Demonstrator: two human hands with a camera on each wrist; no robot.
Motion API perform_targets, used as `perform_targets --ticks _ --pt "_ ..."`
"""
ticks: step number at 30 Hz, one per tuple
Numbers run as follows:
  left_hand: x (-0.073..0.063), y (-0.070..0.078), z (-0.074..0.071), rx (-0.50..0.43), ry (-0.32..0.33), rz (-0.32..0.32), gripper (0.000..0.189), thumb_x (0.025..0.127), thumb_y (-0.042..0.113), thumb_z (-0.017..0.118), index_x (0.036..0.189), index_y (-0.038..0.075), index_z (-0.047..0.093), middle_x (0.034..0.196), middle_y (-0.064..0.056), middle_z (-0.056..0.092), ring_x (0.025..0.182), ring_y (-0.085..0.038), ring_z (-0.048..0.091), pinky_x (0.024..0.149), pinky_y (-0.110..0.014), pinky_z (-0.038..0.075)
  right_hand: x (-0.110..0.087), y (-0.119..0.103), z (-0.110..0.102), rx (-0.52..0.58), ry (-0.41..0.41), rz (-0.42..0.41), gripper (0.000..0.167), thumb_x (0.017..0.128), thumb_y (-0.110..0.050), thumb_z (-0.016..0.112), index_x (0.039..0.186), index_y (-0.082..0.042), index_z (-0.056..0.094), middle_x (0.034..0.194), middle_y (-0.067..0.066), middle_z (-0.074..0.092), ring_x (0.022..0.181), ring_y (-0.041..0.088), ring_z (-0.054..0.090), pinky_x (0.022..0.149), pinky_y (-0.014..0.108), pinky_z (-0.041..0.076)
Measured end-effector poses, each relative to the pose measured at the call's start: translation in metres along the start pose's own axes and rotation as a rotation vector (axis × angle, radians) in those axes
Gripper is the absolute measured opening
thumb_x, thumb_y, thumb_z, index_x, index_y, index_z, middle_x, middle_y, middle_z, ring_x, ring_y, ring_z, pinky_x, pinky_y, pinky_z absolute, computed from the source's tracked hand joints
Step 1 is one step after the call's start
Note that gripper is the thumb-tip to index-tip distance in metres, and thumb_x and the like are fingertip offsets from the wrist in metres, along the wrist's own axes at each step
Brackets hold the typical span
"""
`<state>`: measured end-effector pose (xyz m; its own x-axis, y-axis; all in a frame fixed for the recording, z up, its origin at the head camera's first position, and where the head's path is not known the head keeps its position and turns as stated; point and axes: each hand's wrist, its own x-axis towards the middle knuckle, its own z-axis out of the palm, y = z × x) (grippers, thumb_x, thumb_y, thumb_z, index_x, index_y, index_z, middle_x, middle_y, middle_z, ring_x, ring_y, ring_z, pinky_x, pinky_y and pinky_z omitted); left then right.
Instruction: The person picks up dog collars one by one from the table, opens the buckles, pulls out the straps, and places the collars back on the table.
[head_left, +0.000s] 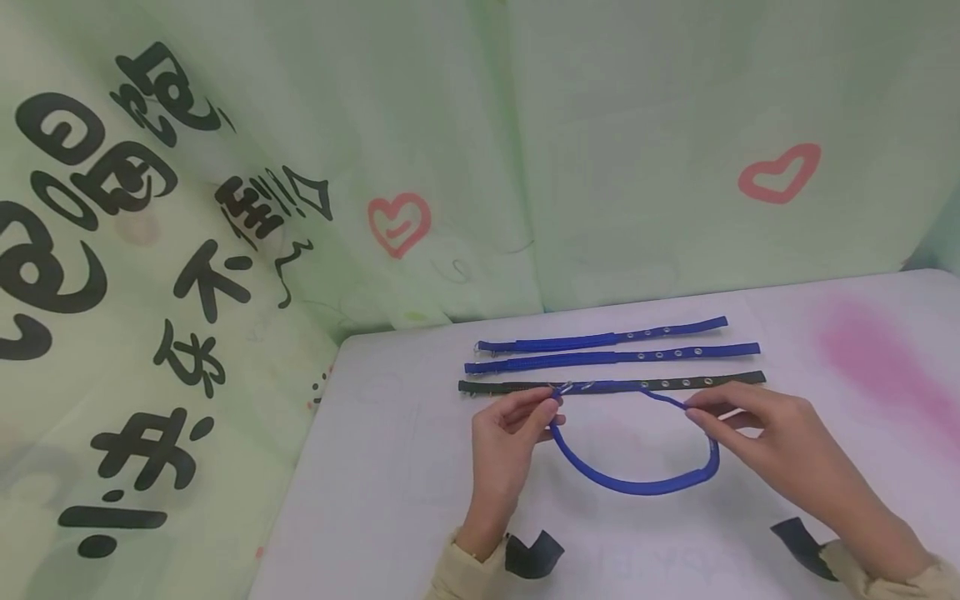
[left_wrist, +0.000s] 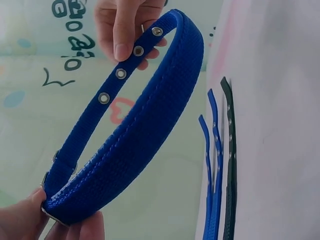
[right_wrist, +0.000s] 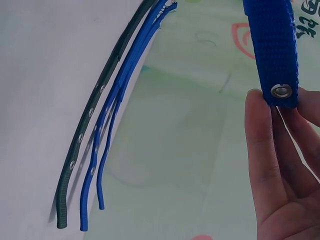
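A blue webbing collar (head_left: 637,486) with metal eyelets is bent into a loop above the table, between both hands. My left hand (head_left: 506,446) pinches its buckle end; in the left wrist view the metal buckle (left_wrist: 54,216) shows beside the thumb. At the opposite side of the loop, my right hand (head_left: 765,429) pinches the eyelet strap between thumb and fingers. The right wrist view has an eyelet (right_wrist: 281,90) just above those fingertips. Whether the strap's tip is through the buckle, I cannot tell.
Beyond the hands lie two blue collars (head_left: 562,342) (head_left: 555,362) and a dark green collar (head_left: 738,380), roughly parallel on the white table (head_left: 360,467). Behind the table hangs a pale green curtain (head_left: 637,225) with hearts and black writing. Dark straps (head_left: 534,557) stick out near both cuffs.
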<state>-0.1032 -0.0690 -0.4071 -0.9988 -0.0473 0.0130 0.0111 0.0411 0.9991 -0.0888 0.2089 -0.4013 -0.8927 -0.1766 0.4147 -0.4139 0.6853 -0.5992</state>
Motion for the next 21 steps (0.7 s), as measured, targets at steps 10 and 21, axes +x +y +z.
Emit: perform_targets --ticks 10,21 --pt "0.0032 -0.0004 -0.0035 0.016 0.001 0.038 0.026 0.092 0.017 0.071 0.117 0.011 0.071 0.104 -0.007 0.074 0.087 -0.019 0.075 0.078 -0.029 0.061 -0.0009 0.0089 -0.0066 -0.036 0.032 0.144 0.023 0.079 -0.004 0.082 0.1 -0.004 0.072 0.092 0.013 0.074 0.073 -0.009 0.061 0.061 0.0 0.046" --pt "0.0015 0.0024 -0.0038 0.001 -0.026 0.02 0.025 0.092 0.014 0.071 0.117 0.012 0.07 0.105 -0.007 0.073 0.089 -0.02 0.074 0.077 -0.032 0.061 0.0015 0.0056 -0.0084 -0.011 0.13 0.073 0.036 0.074 0.003 0.083 0.106 -0.006 0.068 0.092 0.009 0.072 0.081 -0.022 0.048 0.072 -0.005 0.041"
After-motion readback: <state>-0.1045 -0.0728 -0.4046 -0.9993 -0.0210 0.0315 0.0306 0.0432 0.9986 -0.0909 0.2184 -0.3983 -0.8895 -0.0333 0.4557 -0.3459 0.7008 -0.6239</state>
